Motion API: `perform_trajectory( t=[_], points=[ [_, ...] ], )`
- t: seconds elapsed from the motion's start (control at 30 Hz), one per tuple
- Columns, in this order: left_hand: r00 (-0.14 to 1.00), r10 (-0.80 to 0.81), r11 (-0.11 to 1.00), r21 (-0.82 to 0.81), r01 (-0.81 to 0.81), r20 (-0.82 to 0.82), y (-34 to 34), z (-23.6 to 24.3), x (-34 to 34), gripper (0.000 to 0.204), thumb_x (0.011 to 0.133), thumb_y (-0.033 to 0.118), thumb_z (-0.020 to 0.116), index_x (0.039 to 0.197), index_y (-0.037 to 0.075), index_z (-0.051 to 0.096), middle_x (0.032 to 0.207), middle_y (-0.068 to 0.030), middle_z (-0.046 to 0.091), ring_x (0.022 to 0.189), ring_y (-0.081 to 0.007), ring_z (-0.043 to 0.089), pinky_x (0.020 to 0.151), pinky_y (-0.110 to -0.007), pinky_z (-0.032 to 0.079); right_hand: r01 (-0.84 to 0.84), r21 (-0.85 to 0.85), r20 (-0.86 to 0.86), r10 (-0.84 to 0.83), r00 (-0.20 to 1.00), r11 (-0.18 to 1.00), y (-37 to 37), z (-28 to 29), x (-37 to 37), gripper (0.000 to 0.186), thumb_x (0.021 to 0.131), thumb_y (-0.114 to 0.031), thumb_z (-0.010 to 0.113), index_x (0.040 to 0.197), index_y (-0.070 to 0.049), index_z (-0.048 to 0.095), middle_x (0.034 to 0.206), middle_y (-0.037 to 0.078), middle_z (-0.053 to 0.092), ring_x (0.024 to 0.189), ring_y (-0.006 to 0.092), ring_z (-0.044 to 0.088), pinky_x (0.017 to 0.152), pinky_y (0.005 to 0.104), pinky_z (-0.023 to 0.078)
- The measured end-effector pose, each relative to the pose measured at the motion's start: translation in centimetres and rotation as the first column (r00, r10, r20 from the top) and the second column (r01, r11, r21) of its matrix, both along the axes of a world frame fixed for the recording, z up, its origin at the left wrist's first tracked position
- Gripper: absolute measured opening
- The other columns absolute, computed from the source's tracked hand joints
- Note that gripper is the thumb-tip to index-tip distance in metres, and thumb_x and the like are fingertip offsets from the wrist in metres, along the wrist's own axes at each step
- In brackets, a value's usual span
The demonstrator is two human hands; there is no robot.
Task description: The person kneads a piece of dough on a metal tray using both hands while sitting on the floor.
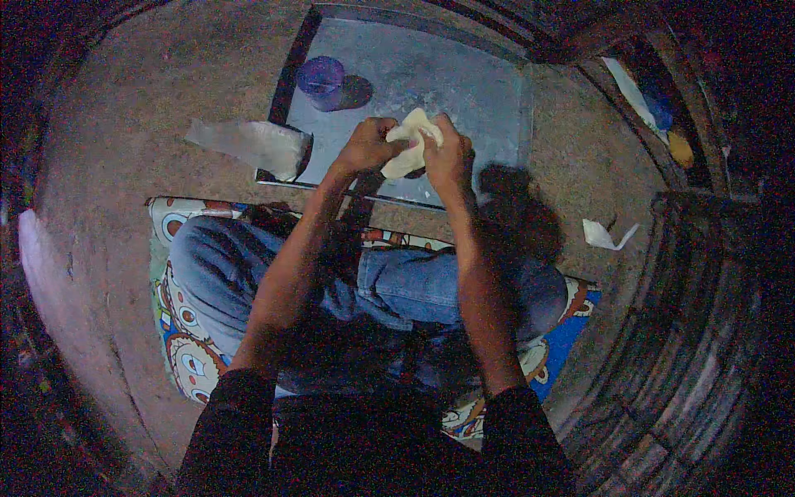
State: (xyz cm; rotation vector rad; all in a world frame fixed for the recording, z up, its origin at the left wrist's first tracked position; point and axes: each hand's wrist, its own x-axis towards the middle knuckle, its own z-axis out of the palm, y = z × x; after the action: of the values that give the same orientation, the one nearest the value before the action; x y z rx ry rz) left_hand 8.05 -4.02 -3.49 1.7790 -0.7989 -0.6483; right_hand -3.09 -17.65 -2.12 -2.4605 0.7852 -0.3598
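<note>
A pale, floppy round sheet, probably dough (406,166), is held up over the grey metal tray (489,91). My left hand (364,147) grips its left side, fingers curled and thumb pressed on it. My right hand (449,157) pinches the right side, its thumb on the sheet. A purple plastic cup (320,81) stands near the tray's upper left. A pale crumpled sheet or bag (248,147) lies across the tray's left edge.
I sit cross-legged on a cartoon-patterned mat (189,352). A small white scrap (606,234) lies on the concrete floor (141,108) to the right. Slatted dark structure (679,315) lines the right side, with blue and yellow items (662,116) at upper right.
</note>
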Motion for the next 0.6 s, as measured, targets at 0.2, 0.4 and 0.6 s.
perform_trajectory(
  t=[0.2,0.4,0.6],
  points=[
    [0.973,0.19,0.941,-0.257,-0.219,-0.134,-1.8,0.4,-2.3,0.035,0.087,0.034,0.065,0.093,-0.001,0.062,0.073,-0.0112,0.064,0.066,-0.0175,0.061,0.058,-0.034,0.047,0.098,0.646,0.166,-0.265,0.95,0.757,-1.4,-3.3,0.3,0.033,0.089,-0.026,0.057,0.116,-0.006,0.058,0.103,0.02,0.065,0.097,0.0388,0.062,0.08,0.0476,0.049],
    [0.971,0.229,0.973,0.046,-0.226,-0.073,-2.6,1.1,-3.4,0.052,0.096,0.045,0.045,0.089,-0.004,0.061,0.083,-0.0222,0.065,0.078,-0.0294,0.063,0.07,-0.038,0.048,0.306,0.292,0.027,-0.328,0.944,0.906,0.0,-2.7,0.4,0.033,0.095,-0.03,0.047,0.1,-0.001,0.064,0.097,0.021,0.066,0.094,0.0395,0.061,0.079,0.0477,0.048],
    [0.882,0.422,0.894,-0.069,-0.443,-0.21,-3.5,-3.0,-4.7,0.05,0.095,0.042,0.048,0.099,-0.007,0.056,0.078,-0.029,0.062,0.08,-0.0453,0.063,0.072,-0.048,0.047,0.047,-0.011,0.077,-0.046,0.996,0.999,3.1,3.2,0.7,0.029,0.092,-0.026,0.05,0.108,-0.003,0.057,0.089,0.026,0.063,0.085,0.0451,0.061,0.071,0.052,0.048]
  ],
)
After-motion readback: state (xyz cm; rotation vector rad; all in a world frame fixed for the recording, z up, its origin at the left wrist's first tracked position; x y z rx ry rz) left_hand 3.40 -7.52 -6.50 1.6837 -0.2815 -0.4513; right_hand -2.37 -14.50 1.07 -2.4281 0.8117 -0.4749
